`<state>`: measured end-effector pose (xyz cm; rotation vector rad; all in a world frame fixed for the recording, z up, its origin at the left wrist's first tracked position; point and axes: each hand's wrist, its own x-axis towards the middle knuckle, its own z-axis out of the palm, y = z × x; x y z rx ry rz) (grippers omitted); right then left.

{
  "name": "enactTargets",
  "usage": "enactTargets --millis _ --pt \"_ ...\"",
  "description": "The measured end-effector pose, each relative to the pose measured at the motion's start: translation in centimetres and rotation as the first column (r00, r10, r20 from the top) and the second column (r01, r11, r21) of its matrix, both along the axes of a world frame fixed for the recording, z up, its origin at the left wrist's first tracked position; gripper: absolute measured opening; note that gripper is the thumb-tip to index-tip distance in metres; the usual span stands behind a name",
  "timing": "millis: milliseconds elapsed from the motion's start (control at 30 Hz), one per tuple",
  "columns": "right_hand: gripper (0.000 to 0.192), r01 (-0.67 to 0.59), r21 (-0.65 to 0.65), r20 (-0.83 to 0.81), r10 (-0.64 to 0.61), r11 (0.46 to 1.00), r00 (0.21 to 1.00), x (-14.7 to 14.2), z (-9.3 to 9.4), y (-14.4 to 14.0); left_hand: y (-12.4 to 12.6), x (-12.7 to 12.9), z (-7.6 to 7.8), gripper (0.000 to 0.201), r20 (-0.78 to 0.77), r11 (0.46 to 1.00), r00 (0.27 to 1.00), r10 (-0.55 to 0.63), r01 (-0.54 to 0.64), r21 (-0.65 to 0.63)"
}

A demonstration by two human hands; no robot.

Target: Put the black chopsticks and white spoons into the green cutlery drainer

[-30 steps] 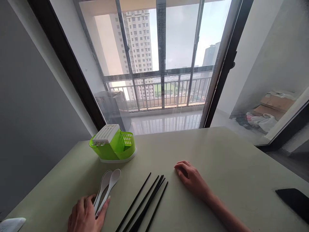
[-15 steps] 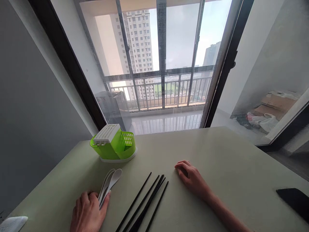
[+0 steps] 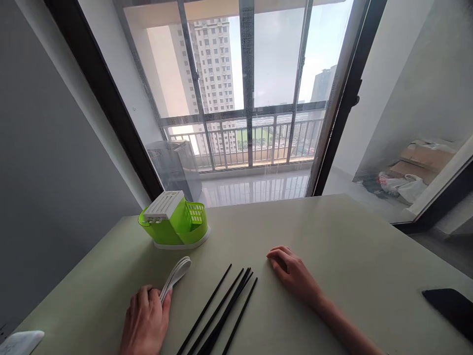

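My left hand grips the handles of the stacked white spoons, whose bowls point toward the green cutlery holder at the table's far left. Several black chopsticks lie loose on the pale table between my hands. To their right my right hand rests on the table with fingers curled and holds nothing.
A black phone lies at the right edge. A white object sits at the bottom-left corner. Beyond the table's far edge is a glass balcony door. A grey wall stands on the left.
My left hand has gathered the spoons into a tighter stack and shifted them right and forward, toward the green holder. My right hand has stayed where it was.
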<state>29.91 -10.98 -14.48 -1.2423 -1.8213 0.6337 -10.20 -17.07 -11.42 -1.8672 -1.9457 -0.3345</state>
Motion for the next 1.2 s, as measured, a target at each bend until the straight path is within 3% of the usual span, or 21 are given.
enactTargets --millis 233,333,467,533,700,867,1033,1200 --pt "0.024 0.006 -0.004 -0.026 -0.006 1.0 1.0 -0.1 0.0 0.1 0.0 5.7 2.3 0.047 0.314 0.992 0.941 -0.126 0.127 0.014" --pt "0.027 -0.012 -0.05 -0.076 0.008 0.999 0.997 -0.1 0.1 -0.2 -0.5 9.3 3.0 0.047 0.352 0.971 0.907 -0.231 0.24 0.019" --pt "0.044 -0.144 -0.092 -0.255 0.116 0.985 0.96 0.2 0.8 -0.5 -1.4 13.9 2.8 0.04 0.339 0.942 0.891 -0.301 0.333 -0.038" --pt "0.046 -0.181 -0.111 -0.366 0.129 0.977 0.922 0.5 1.0 -0.3 -1.8 15.7 2.2 0.036 0.312 0.926 0.891 -0.33 0.37 -0.078" --pt "0.052 -0.101 -0.177 -0.517 -0.005 0.979 0.856 0.8 0.4 0.8 -2.7 17.7 -1.2 0.026 0.166 0.88 0.874 -0.457 0.471 -0.061" --pt "0.054 -0.104 -0.175 -0.525 -0.004 0.979 0.851 0.7 -0.5 1.2 -3.6 18.3 -4.4 0.025 0.052 0.891 0.891 -0.452 0.453 -0.016" --pt "0.058 -0.099 -0.174 -0.515 -0.005 0.98 0.857 0.6 -0.3 1.1 -4.2 18.5 -6.2 0.025 -0.039 0.877 0.877 -0.48 0.478 -0.043" --pt "0.056 -0.091 -0.163 -0.551 -0.014 0.982 0.834 0.5 -0.2 1.2 -4.8 19.0 -7.6 0.024 -0.098 0.903 0.898 -0.429 0.43 -0.007"
